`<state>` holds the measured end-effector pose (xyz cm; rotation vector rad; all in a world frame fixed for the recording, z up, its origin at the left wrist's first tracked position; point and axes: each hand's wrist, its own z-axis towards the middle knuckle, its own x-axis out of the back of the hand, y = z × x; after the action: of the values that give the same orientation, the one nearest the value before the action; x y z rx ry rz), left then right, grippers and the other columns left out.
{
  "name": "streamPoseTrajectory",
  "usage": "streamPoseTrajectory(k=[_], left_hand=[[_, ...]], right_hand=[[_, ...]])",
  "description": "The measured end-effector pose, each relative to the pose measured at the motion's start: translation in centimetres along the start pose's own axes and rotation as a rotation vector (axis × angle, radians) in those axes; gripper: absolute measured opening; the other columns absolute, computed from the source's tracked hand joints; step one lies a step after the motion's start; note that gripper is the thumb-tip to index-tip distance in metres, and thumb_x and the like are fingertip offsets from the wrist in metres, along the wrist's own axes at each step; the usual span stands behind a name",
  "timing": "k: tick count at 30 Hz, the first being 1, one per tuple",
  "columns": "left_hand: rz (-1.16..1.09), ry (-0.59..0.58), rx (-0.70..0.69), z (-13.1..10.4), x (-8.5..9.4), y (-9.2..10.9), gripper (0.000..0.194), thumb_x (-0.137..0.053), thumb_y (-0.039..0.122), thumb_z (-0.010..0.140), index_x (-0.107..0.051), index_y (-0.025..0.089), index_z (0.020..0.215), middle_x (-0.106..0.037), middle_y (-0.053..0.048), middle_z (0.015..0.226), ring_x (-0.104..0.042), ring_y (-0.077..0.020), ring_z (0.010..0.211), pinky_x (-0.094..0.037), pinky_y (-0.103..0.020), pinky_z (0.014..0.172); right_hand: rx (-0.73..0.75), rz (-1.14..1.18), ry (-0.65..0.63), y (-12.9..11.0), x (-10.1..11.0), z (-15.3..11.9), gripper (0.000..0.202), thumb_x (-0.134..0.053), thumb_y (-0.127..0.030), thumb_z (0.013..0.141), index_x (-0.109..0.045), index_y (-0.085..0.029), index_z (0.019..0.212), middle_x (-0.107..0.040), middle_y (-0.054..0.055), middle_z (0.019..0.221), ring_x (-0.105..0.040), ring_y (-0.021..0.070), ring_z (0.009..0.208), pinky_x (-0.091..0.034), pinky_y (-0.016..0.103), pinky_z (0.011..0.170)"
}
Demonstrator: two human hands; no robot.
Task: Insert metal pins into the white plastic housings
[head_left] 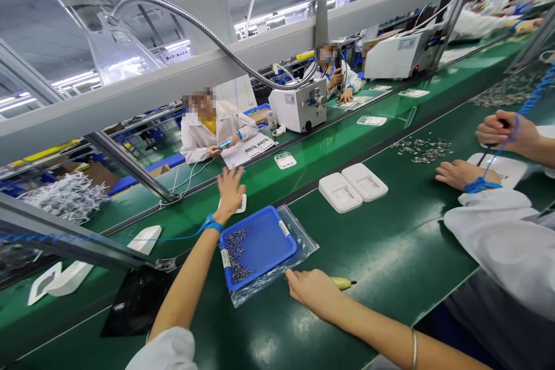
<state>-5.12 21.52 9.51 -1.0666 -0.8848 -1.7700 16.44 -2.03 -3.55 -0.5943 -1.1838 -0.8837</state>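
My left hand (230,192), with a blue wrist strap, reaches over the green belt with its fingers spread. Beneath it, partly hidden, lies a white piece with a board (241,203). Below that hand sits a blue tray (269,240) with many small screws (237,254) at its left side, resting on a clear plastic bag (303,243). To the right of the tray, my right hand (314,293) rests low over the green table, fingers curled. A yellow-green handle (342,282) with a dark tip shows behind it; whether the fingers hold it is hidden.
Two white housings (353,187) lie beyond the tray. At the right, a co-worker's hands (463,175) work with a tool near small metal parts (425,147). A metal frame bar (130,167) and black sheet (136,300) stand left. Two people sit across the belt (312,156).
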Motion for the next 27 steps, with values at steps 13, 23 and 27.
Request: streamPoseTrajectory(k=[13, 23, 27], left_hand=[[-0.199, 0.112, -1.019, -12.8, -2.9, 11.7, 0.059, -0.051, 0.048, 0.101, -0.039, 0.028, 0.155, -0.043, -0.008, 0.159, -0.009, -0.0312, 0.159, -0.002, -0.061, 0.127], [-0.276, 0.136, -1.192, -26.8, -7.3, 13.5, 0.020, -0.052, 0.037, 0.103, -0.069, 0.032, 0.112, -0.074, 0.003, 0.116, -0.063, -0.0114, 0.119, -0.050, -0.020, 0.107], [-0.342, -0.217, -1.081, -26.7, -6.7, 14.8, 0.026, -0.046, 0.037, 0.106, -0.063, 0.024, 0.122, -0.070, 0.001, 0.123, -0.063, -0.0121, 0.119, -0.048, -0.022, 0.107]], right_hand=[[0.050, -0.019, -0.027, 0.1, -1.3, -0.6, 0.012, -0.064, -0.005, 0.082, -0.066, -0.015, 0.088, -0.072, 0.004, 0.075, -0.069, 0.0200, 0.061, -0.036, 0.028, 0.047], [-0.041, 0.052, -0.083, 0.3, 0.5, 0.3, 0.014, -0.066, -0.014, 0.087, -0.058, -0.019, 0.097, -0.072, 0.000, 0.072, -0.070, 0.0212, 0.056, -0.029, 0.030, 0.045], [-0.203, 0.105, -0.213, 3.1, 3.0, 1.9, 0.007, -0.062, -0.021, 0.094, -0.056, -0.021, 0.097, -0.071, -0.003, 0.071, -0.071, 0.0187, 0.062, -0.027, 0.027, 0.048]])
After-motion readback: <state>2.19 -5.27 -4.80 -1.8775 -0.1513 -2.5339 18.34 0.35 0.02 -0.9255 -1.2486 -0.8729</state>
